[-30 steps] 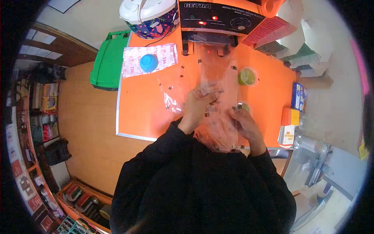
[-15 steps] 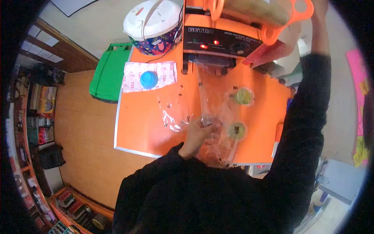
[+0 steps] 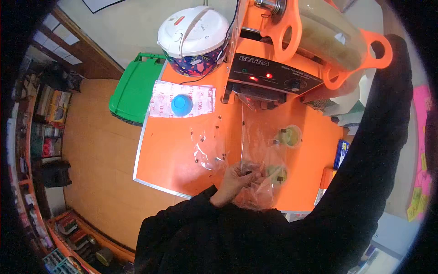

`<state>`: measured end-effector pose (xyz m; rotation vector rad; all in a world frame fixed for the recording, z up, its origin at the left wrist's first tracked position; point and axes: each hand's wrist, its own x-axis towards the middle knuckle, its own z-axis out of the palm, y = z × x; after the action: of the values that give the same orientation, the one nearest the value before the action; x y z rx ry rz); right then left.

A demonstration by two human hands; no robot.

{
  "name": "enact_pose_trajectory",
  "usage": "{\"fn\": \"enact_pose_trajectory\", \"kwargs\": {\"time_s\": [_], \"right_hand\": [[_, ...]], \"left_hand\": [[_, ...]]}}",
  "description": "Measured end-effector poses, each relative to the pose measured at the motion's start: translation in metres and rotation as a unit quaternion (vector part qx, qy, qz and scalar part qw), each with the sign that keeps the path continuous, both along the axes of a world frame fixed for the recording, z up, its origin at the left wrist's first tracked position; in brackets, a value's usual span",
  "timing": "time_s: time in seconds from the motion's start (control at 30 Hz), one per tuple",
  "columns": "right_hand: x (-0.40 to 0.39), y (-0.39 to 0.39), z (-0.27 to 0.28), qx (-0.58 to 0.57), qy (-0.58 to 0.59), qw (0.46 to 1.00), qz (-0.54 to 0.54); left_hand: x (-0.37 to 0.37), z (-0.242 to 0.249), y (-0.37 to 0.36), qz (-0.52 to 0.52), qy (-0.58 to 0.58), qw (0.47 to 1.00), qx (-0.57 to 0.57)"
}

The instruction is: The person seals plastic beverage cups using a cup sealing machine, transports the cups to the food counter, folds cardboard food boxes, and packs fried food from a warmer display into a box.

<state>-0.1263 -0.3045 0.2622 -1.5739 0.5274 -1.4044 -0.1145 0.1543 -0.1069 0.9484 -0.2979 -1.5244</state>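
Note:
My left hand (image 3: 236, 182) is closed on a strip of clear plastic film (image 3: 258, 137) printed with small dark marks. The film runs down from the front of an orange cup sealing machine (image 3: 267, 68) and crumples below my fingers. Two clear cups with green contents stand on the table: the far cup (image 3: 290, 136) is right of the film, and the near cup (image 3: 276, 173) shows partly through it. My right arm (image 3: 383, 128) stretches up along the machine's right side; its hand is hidden behind the orange end bracket (image 3: 381, 48) of the film roll (image 3: 331, 29).
A blue round object (image 3: 181, 105) rests on printed paper (image 3: 159, 98) on the orange table (image 3: 159, 150). Loose film (image 3: 210, 150) lies left of my hand. A white-lidded rice cooker (image 3: 194, 39) stands behind, near a green-lidded bin (image 3: 137, 89). Red lights glow on the machine's panel.
The view has shifted, so the machine and table sit lower and farther right. My right hand, partly visible at the top before, is now hidden. My left hand still grips the film.

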Motion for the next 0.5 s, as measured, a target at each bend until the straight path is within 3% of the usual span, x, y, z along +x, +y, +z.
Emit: {"fn": "enact_pose_trajectory", "kwargs": {"time_s": [0.27,0.4,0.47,0.5], "right_hand": [[-0.048,0.065,-0.023,-0.109,-0.129,0.980,-0.108],[-0.061,0.108,-0.042,-0.099,-0.180,0.975,-0.090],[-0.059,0.127,-0.053,-0.153,-0.210,0.957,-0.132],[-0.060,0.148,-0.059,-0.129,-0.247,0.956,-0.091]], "left_hand": [[0.006,-0.008,0.002,-0.035,-0.029,0.999,0.018],[0.005,0.002,-0.002,0.010,0.005,1.000,0.027],[0.007,0.001,-0.006,0.021,0.015,0.999,0.036],[0.008,0.002,-0.009,0.021,0.016,0.999,0.033]]}}
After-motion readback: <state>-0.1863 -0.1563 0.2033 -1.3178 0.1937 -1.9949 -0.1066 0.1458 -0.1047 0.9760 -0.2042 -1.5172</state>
